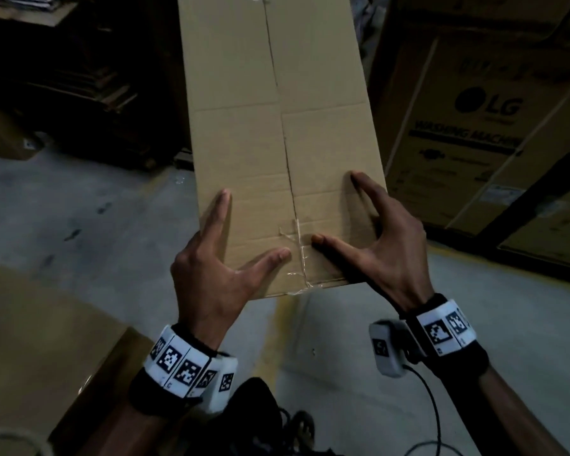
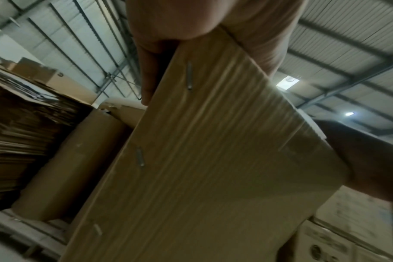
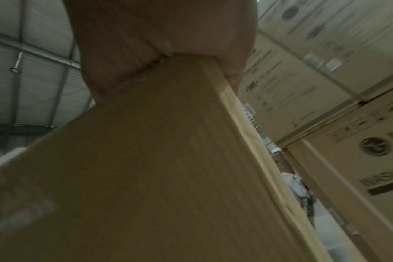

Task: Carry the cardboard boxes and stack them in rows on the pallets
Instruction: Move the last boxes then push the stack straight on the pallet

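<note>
At the cardboard box's (image 1: 277, 133) near end, both hands' spread fingers (image 1: 218, 209) grip it.

Left hand (image 1: 211, 278), right hand (image 1: 385, 255) gripping

The head view looks forward and down from close above onto the cardboard box (image 1: 280, 153) and the floor (image 1: 79, 218). Both wrist views sit directly beneath the box, facing upward along its underside toward the roof (image 2: 348, 58). All three share the box.
</note>
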{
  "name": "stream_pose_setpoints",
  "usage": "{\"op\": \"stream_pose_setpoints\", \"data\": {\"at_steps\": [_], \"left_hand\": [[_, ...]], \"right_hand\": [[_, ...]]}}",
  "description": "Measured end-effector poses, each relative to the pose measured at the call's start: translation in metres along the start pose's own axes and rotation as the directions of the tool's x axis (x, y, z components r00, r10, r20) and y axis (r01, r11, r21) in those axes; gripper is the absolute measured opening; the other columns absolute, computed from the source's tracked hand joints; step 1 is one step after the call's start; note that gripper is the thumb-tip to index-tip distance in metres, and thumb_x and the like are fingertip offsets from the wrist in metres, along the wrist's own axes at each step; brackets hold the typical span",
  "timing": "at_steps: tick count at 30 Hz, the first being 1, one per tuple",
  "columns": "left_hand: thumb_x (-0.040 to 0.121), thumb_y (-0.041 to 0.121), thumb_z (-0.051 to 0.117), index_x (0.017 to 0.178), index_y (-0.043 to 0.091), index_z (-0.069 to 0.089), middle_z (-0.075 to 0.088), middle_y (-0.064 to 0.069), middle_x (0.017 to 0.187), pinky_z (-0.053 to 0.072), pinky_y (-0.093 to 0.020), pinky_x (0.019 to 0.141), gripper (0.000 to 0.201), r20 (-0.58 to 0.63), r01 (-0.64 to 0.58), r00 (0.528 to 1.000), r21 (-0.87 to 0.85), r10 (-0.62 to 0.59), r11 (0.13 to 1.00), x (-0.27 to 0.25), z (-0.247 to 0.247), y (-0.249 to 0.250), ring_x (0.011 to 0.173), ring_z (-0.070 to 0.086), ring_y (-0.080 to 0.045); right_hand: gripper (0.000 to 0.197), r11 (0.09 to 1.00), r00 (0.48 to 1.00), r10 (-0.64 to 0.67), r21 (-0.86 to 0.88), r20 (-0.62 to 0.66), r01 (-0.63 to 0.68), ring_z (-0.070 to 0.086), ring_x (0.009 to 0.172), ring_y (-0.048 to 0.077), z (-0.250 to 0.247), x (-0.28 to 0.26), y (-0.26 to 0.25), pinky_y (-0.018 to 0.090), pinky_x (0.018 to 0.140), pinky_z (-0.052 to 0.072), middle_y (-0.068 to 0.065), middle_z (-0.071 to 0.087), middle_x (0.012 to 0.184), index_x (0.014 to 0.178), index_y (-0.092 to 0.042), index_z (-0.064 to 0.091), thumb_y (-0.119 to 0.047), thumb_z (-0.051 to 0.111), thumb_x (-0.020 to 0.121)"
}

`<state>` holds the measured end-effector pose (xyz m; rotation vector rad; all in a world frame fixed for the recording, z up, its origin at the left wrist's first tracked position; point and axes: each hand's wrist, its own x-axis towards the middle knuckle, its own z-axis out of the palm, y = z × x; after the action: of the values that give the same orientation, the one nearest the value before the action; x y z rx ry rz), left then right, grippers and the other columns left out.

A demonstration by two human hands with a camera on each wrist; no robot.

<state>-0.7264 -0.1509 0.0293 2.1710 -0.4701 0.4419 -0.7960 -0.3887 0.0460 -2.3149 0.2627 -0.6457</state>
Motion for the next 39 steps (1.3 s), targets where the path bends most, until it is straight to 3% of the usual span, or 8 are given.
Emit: {"op": "stream_pose_setpoints", "data": {"at_steps": [6,10,12,17,23,30,35,39], "left_hand": [[0.061,0.078,0.079,0.155,0.028,0.044,0.052,0.008,0.151,0.038,-0.015,0.107,0.113,-0.052,0.081,0.995,0.013,-0.081,0.997,0.096,0.068,-0.033,0.132,0.052,-0.003],[0.059,0.079,0.079,0.156,0.029,0.042,0.051,0.009,0.152,0.032,-0.008,0.105,0.114,-0.112,0.172,0.979,-0.001,-0.171,0.985,0.175,0.112,-0.072,0.131,0.047,0.002],[0.059,0.08,0.078,0.157,0.03,0.04,0.051,0.008,0.152,0.034,-0.012,0.104,0.116,-0.107,0.191,0.976,0.009,-0.189,0.982,0.203,0.124,-0.086,0.127,0.045,0.004],[0.058,0.084,0.075,0.158,0.036,0.035,0.061,-0.005,0.143,0.04,-0.024,0.102,0.118,-0.116,0.333,0.938,0.041,-0.327,0.942,0.317,0.15,-0.142,0.128,0.06,-0.019],[0.056,0.087,0.076,0.158,0.043,0.032,0.067,-0.006,0.135,0.043,-0.023,0.1,0.12,-0.143,0.457,0.886,0.098,-0.441,0.884,0.415,0.155,-0.202,0.123,0.063,-0.019],[0.055,0.086,0.076,0.157,0.045,0.032,0.065,-0.003,0.138,0.046,-0.03,0.104,0.118,-0.244,0.617,0.78,0.143,-0.577,0.774,0.505,0.137,-0.275,0.124,0.063,-0.021],[0.057,0.088,0.072,0.158,0.045,0.029,0.06,-0.003,0.145,0.044,-0.029,0.104,0.118,-0.324,0.719,0.69,0.206,-0.647,0.664,0.585,0.12,-0.343,0.127,0.06,-0.024],[0.055,0.093,0.067,0.158,0.048,0.027,0.058,-0.003,0.147,0.045,-0.035,0.108,0.119,-0.409,0.801,0.591,0.197,-0.695,0.565,0.652,0.099,-0.398,0.128,0.059,-0.026]], "right_hand": [[0.108,1.0,0.997,-0.001,-0.02,0.076,0.002,0.053,0.132,0.017,0.041,0.123,0.046,0.049,0.105,0.052,0.0,0.054,0.148,0.155,-0.047,0.031,-0.086,0.074,0.064],[0.112,0.999,0.99,-0.026,-0.017,0.135,0.029,0.053,0.132,0.019,0.089,0.225,0.067,0.051,0.107,0.05,-0.001,0.053,0.15,0.156,-0.048,0.028,-0.086,0.076,0.062],[0.111,0.999,0.985,-0.046,-0.006,0.165,0.048,0.052,0.133,0.018,0.105,0.259,0.07,0.048,0.11,0.048,-0.003,0.051,0.151,0.156,-0.047,0.029,-0.082,0.079,0.063],[0.109,0.999,0.96,-0.046,0.04,0.275,0.037,0.049,0.137,0.019,0.172,0.393,0.073,0.049,0.114,0.042,-0.007,0.048,0.154,0.153,-0.054,0.03,-0.082,0.081,0.061],[0.11,0.995,0.924,-0.096,0.04,0.371,0.087,0.052,0.133,0.019,0.256,0.51,0.074,0.048,0.111,0.046,-0.005,0.052,0.148,0.152,-0.057,0.029,-0.086,0.078,0.058],[0.111,0.976,0.815,-0.216,0.095,0.537,0.196,0.052,0.135,0.021,0.381,0.63,0.047,0.047,0.113,0.044,-0.005,0.054,0.149,0.151,-0.059,0.028,-0.097,0.067,0.054],[0.113,0.955,0.722,-0.296,0.187,0.626,0.229,0.049,0.138,0.02,0.491,0.723,0.016,0.047,0.114,0.044,-0.006,0.052,0.15,0.15,-0.059,0.029,-0.095,0.07,0.052],[0.113,0.937,0.603,-0.349,0.244,0.718,0.251,0.047,0.139,0.025,0.574,0.8,-0.027,0.049,0.113,0.044,-0.004,0.05,0.152,0.151,-0.059,0.026,-0.095,0.068,0.053]]}}
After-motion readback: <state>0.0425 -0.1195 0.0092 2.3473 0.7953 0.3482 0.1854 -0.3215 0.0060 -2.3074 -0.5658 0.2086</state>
